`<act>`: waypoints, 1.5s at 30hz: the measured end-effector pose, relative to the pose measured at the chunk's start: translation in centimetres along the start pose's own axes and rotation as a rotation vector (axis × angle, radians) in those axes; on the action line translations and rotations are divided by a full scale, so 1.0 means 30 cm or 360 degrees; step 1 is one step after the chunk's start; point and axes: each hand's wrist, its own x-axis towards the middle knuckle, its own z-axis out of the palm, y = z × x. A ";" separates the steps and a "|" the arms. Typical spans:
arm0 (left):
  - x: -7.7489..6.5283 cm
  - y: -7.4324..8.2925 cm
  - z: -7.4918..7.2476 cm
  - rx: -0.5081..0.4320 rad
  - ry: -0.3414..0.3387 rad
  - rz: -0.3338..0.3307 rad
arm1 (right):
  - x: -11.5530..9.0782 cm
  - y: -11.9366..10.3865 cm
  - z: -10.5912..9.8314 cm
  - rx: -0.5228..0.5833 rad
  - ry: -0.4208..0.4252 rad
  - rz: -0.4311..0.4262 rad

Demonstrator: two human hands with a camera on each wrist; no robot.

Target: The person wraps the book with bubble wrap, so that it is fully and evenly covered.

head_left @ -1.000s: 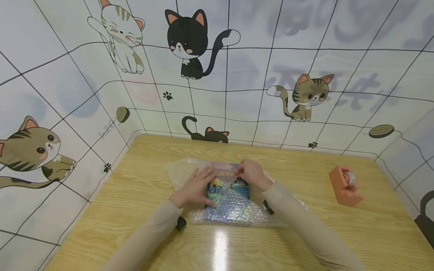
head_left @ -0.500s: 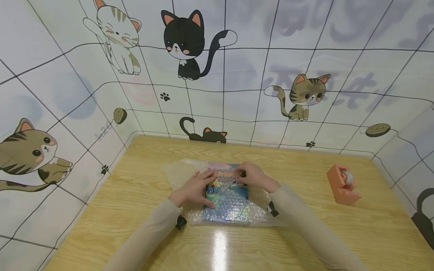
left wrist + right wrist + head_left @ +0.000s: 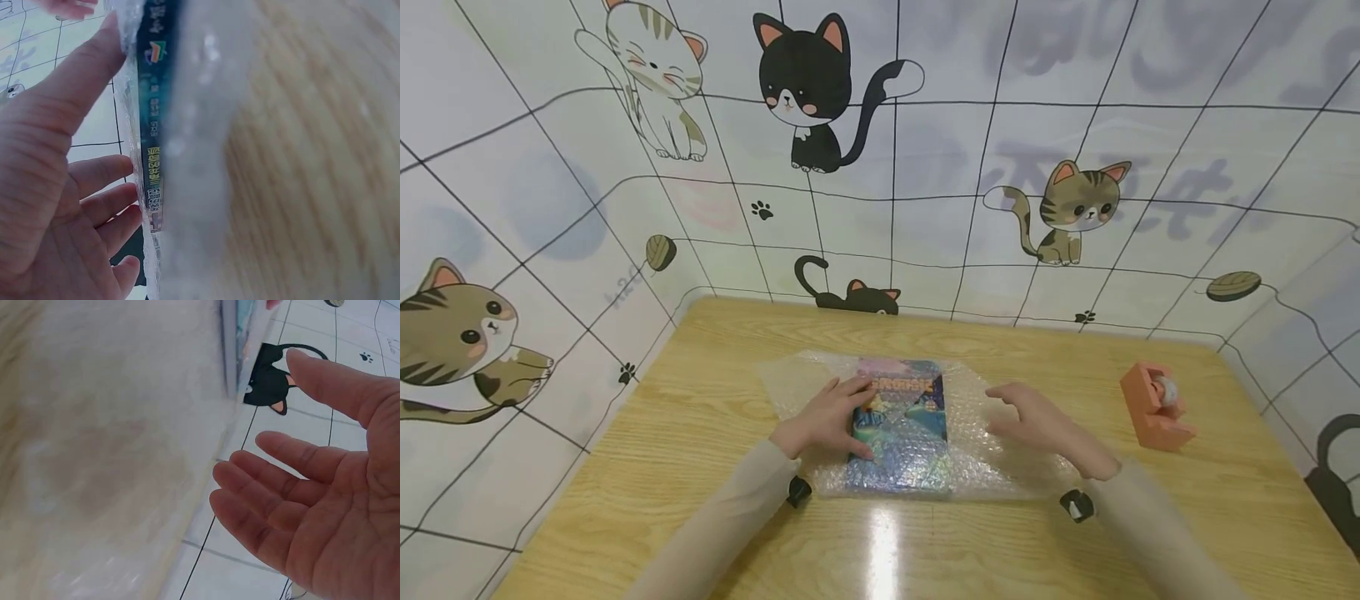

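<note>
A colourful book (image 3: 917, 425) lies on a sheet of bubble wrap (image 3: 992, 462), with clear wrap also over its cover. My left hand (image 3: 823, 417) rests on the book's left side, fingers extended and thumb spread toward the lower cover. The left wrist view shows the printed spine (image 3: 152, 106) between layers of wrap, fingertips pressing the film. Over the wrap to the right of the book, my right hand (image 3: 1037, 421) hovers with nothing in it. Its fingers are loosely bent and the thumb apart in the right wrist view, beside the spread wrap (image 3: 119, 469).
An orange tape dispenser (image 3: 1153, 408) with a clear roll stands at the right of the wooden table (image 3: 737, 542). Behind and beside the table hangs a white gridded backdrop (image 3: 940, 250) printed with cartoon cats. Each wrist wears a dark camera strap.
My right hand has let go near the book's upper right corner and moved right, uncovering the cover's title. My left hand has stayed in place on the book.
</note>
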 end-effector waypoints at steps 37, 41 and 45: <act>0.002 -0.012 0.008 -0.0008 -0.0034 -0.0018 | -0.128 0.016 -0.126 0.0861 -0.0045 0.0360; 0.002 -0.010 0.008 0.0003 -0.0035 -0.0022 | -0.076 -0.067 -0.114 0.0895 0.0014 0.0337; 0.003 -0.006 0.005 0.0003 -0.0030 -0.0016 | -0.019 -0.149 -0.086 0.0883 0.0079 0.0295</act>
